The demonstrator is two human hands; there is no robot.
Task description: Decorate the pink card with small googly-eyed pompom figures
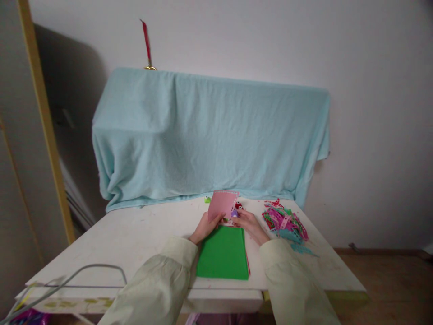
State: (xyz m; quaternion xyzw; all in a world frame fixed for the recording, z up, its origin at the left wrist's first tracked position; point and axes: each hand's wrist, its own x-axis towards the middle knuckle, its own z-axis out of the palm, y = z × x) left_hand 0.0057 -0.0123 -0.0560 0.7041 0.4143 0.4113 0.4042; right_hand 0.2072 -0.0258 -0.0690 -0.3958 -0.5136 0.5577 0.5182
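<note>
My left hand (pixel 207 227) is closed on the lower left part of a pink sheet of paper (pixel 221 203), held up over the table. Small punched holes run along the sheet's top and right edges. In my right hand (pixel 249 223) is a small purple craft punch (pixel 234 213), at the sheet's lower right edge; whether its jaw is pressed cannot be made out. Just behind it is a red punch (pixel 238 206), and a green punch (pixel 207 199) lies past the sheet's left side. Below both hands lies a stack of green paper (pixel 223 255), with a red edge showing underneath.
A pile of punched paper strips (pixel 286 224) in pink, red, green and blue lies at the right of the white table (pixel 145 239). A light blue cloth (pixel 216 140) covers something at the back. A grey bent tube (pixel 91 267) crosses the front left corner.
</note>
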